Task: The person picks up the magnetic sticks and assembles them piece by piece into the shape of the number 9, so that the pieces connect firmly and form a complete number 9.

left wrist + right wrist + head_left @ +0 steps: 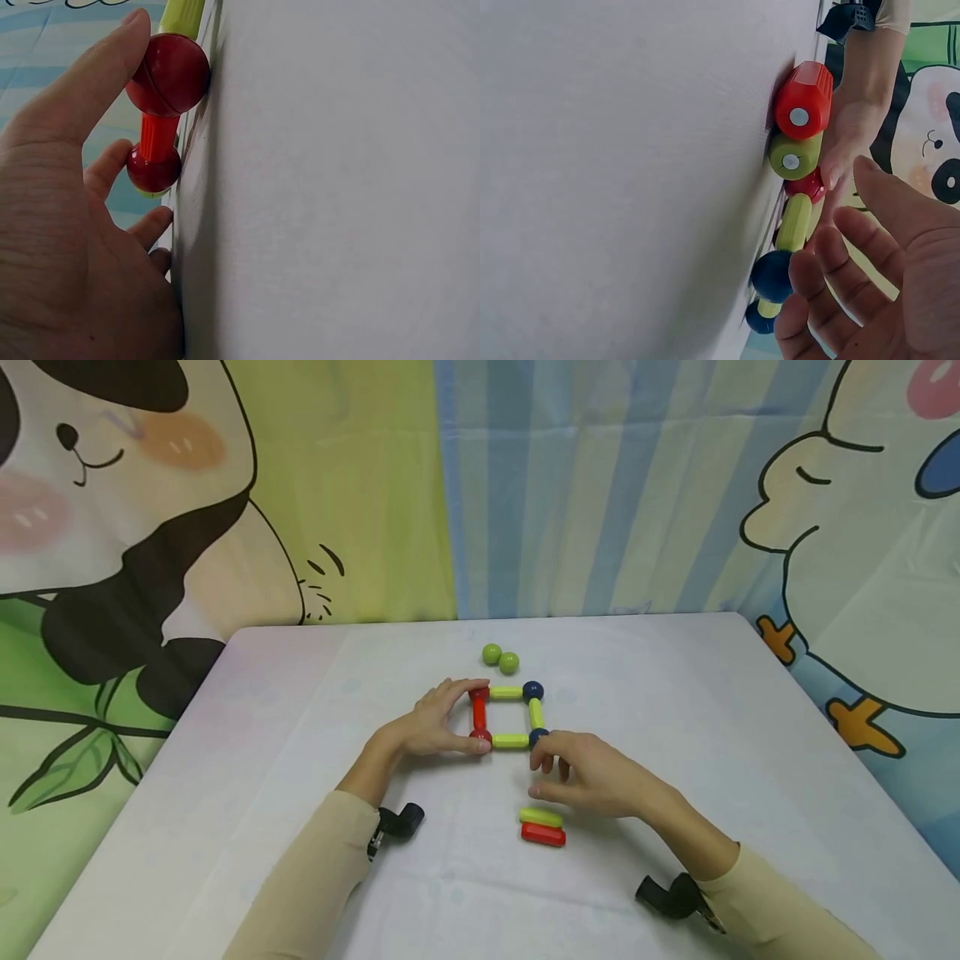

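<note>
The square of rods and balls is laid flat mid-surface, its red rod side grasped by the left hand fingers. The right hand is held released beside the near blue ball (two spare rods just below).

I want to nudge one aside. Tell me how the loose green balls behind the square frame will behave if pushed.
The two green balls look smooth and round, so they would probably roll freely on the flat white table. They sit touching each other, so pushing one likely moves both. They seem small and probably light.
</note>
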Demonstrator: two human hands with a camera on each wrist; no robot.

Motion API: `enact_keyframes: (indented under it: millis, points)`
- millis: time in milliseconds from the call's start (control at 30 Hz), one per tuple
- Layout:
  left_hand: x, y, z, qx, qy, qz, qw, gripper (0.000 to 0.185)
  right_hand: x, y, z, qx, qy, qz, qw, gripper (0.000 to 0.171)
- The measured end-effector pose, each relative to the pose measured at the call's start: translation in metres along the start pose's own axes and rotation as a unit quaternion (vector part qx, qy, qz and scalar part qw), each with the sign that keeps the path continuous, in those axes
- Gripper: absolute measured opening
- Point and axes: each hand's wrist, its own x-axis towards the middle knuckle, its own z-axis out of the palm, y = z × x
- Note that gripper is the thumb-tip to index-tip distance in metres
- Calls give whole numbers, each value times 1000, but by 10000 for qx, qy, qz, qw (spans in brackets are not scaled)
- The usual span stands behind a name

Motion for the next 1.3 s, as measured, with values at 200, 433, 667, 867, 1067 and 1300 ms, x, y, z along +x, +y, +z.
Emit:
enact_keyframes:
  millis: [200,433,667,867,1067,1300]
  points:
    - [-2,-2,2,-26,-10,-68,10000,100,-1,-1,4,42,-460,-93,9989,27]
    - [-1,-2,2,1,39,69,10000,99,-3,-1,6,-4,-603,-182,9980,24]
    - [-1,-3,2,17,47,52,10000,99,-6,-2,5,-124,-782,-267,9965,20]
    - [0,-2,2,35,58,100,9999,99,-8,-1,6,-140,-1046,-229,9942,19]
    - [0,0,2,12,60,100,9999,99,-9,-2,5,-167,-1115,-80,9936,17]
    - [1,-1,2,-1,50,60,10000,99,-9,-1,6,-318,-1131,43,9931,16]
